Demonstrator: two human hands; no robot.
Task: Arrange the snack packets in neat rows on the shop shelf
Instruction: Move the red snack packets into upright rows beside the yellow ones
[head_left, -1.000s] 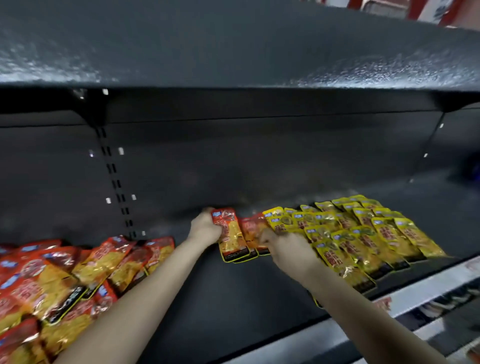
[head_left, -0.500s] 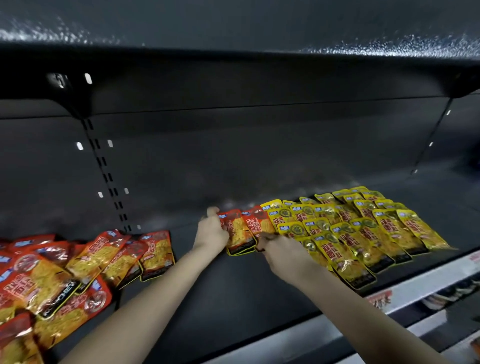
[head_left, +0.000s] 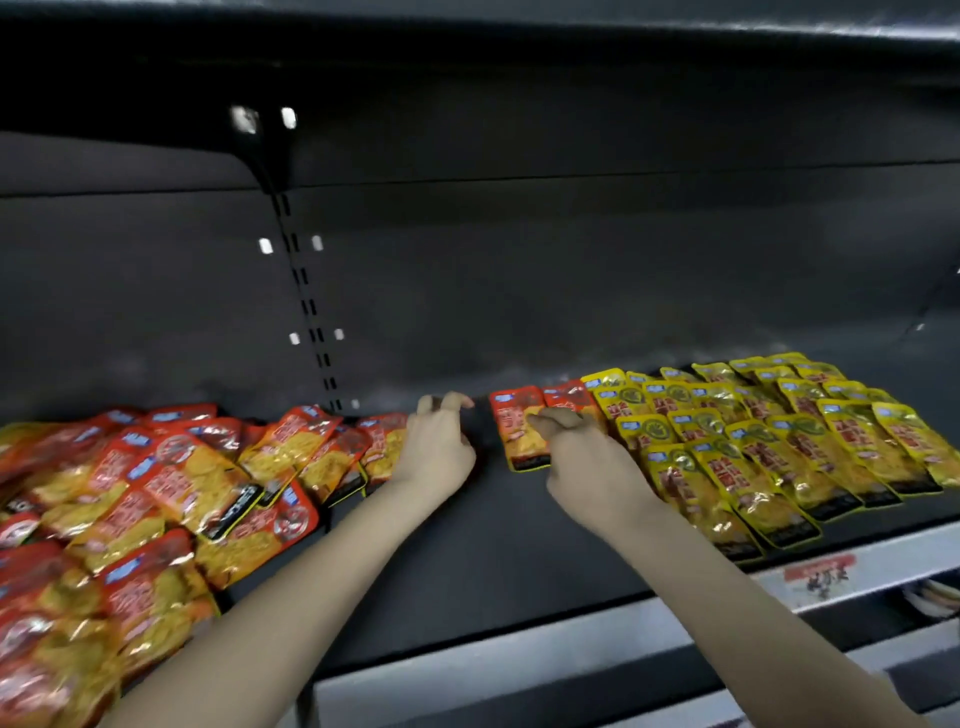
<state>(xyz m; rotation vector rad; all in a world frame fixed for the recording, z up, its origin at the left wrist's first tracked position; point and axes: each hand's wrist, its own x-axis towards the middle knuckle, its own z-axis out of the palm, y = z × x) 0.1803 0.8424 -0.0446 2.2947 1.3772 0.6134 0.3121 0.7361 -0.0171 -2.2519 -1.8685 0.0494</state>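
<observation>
The left hand (head_left: 439, 447) has let go of the red packets (head_left: 519, 434) and drawn left, its fingers loosely curled and holding nothing. The shelf (head_left: 493, 551) has one bare strip, from back wall to front edge, between the hands. On the left is one red heap (head_left: 171, 493), too jumbled to count. On the right, yellow packets (head_left: 779, 441) overlap in rows. Two red packets lie flat against them. The right hand (head_left: 589, 467) rests bent fingers there; its grip is unclear.

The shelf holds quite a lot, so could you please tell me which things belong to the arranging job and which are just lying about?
Job: placed red packets, yellow packet rows, loose red pile, shelf, left hand, right hand.
Just there: price label, slotted upright, shelf above.
</observation>
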